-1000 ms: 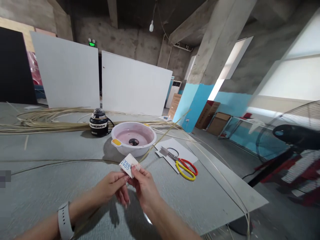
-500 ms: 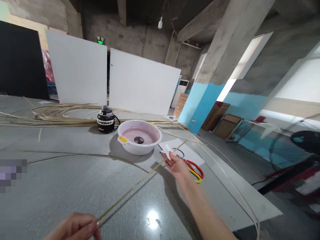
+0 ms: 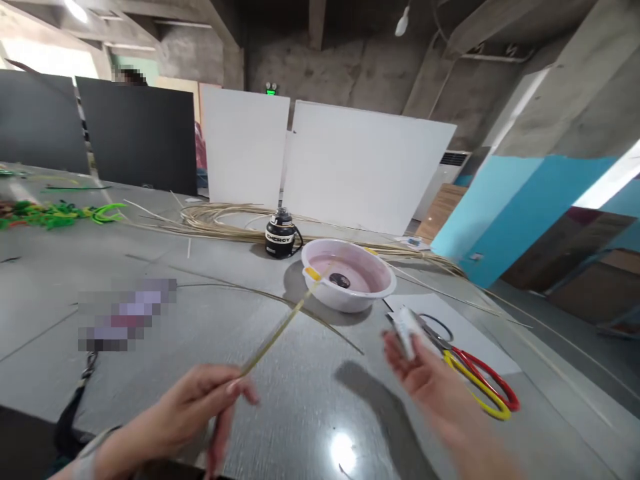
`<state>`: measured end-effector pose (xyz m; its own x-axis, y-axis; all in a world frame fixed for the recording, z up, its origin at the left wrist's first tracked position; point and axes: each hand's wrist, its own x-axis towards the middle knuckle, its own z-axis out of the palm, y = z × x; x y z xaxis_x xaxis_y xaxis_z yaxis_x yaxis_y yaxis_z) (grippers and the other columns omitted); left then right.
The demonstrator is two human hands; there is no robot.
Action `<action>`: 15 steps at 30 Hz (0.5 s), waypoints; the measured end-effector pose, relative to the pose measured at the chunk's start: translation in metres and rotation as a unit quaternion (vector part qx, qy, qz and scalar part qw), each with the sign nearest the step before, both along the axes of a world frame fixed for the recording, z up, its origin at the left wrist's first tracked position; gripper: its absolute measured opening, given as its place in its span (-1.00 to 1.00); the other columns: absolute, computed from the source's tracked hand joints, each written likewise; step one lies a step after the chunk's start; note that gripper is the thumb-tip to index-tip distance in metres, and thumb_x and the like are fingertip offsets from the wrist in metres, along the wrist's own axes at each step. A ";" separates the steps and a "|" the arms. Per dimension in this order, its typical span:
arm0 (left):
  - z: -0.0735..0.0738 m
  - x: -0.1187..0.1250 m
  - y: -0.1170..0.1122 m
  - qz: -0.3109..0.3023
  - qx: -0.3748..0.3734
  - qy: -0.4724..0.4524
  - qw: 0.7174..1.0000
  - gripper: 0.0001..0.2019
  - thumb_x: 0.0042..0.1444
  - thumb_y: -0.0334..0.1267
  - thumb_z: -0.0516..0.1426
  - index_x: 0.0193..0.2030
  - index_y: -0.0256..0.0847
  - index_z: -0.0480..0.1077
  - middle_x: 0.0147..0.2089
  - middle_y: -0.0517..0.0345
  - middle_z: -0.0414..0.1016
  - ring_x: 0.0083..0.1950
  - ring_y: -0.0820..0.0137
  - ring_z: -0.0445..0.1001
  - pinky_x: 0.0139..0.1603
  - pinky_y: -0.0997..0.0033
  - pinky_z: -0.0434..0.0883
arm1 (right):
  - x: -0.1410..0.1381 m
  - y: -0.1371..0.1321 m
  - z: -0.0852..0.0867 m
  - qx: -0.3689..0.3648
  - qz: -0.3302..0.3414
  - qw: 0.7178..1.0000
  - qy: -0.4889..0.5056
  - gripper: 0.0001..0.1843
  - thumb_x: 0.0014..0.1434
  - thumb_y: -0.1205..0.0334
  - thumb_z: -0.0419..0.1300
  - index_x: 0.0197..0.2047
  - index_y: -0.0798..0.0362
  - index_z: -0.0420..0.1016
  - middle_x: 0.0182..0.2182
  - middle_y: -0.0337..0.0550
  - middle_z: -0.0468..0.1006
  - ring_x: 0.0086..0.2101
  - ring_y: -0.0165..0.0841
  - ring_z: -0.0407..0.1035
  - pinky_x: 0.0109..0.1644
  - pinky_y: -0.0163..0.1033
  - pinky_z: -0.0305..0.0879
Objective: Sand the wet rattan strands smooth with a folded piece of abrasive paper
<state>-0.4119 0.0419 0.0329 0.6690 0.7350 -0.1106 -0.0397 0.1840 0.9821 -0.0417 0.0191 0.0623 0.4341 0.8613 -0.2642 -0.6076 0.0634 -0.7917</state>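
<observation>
My left hand [image 3: 197, 407] pinches the near end of a thin rattan strip [image 3: 285, 323], which runs up and away toward a pink-and-white basin [image 3: 350, 277]. Palm up at the right, my right hand [image 3: 425, 370] holds a small white card [image 3: 407, 327], blurred by motion. Just beyond it, scissors [image 3: 475, 377] with red and yellow handles lie on a white paper sheet [image 3: 465, 330].
A black jar [image 3: 281, 235] stands behind the basin beside a coil of rattan strands [image 3: 220, 220]. Green strips [image 3: 60, 215] lie far left. White boards [image 3: 360, 167] and dark panels [image 3: 135, 133] stand at the grey table's [image 3: 175, 313] far edge; its right edge drops off.
The view has swung left. My right hand drew back toward me with the card. My left hand rose into view, still pinching the strip.
</observation>
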 end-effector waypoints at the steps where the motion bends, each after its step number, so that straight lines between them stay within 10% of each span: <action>1: 0.003 0.015 0.000 0.011 0.014 -0.014 1.000 -0.52 0.19 0.21 0.10 -0.19 -0.24 0.49 -0.67 0.23 0.50 -0.70 0.48 0.43 -0.67 0.65 0.32 | -0.032 -0.004 -0.008 0.004 0.057 0.998 0.005 -0.72 -0.02 0.23 0.46 -0.20 0.08 0.63 -0.15 0.00 0.67 -0.20 -0.25 0.58 -0.09 -0.22 0.55; 6: -0.004 0.054 -0.011 0.016 0.004 -0.025 1.000 -0.39 0.13 0.33 0.06 -0.25 -0.30 0.42 -0.69 0.19 0.44 -0.74 0.54 0.31 -0.69 0.64 0.28 | -0.123 -0.019 -0.020 -0.013 0.187 0.982 0.035 -0.63 -0.15 0.06 0.53 -0.30 0.10 0.68 -0.13 -0.02 0.67 -0.07 -0.15 0.54 0.16 -0.10 0.42; 11: -0.013 0.059 -0.016 0.116 0.006 -0.071 0.991 -0.39 0.13 0.35 0.04 -0.23 -0.28 0.37 -0.72 0.25 0.37 -0.76 0.54 0.24 -0.72 0.62 0.23 | -0.119 -0.007 -0.013 -0.010 0.128 0.991 0.046 -0.65 -0.25 0.08 0.57 -0.36 0.01 0.68 -0.23 -0.13 0.69 -0.13 -0.20 0.56 0.15 -0.09 0.43; 15: -0.020 0.066 -0.017 0.045 0.031 -0.004 0.999 -0.35 0.13 0.38 0.00 -0.26 -0.29 0.41 -0.70 0.26 0.32 -0.75 0.56 0.21 -0.72 0.65 0.18 | -0.128 -0.002 -0.013 -0.043 0.134 0.990 0.005 -0.61 -0.32 0.05 0.59 -0.39 0.03 0.69 -0.23 -0.11 0.70 -0.10 -0.19 0.55 0.16 -0.16 0.42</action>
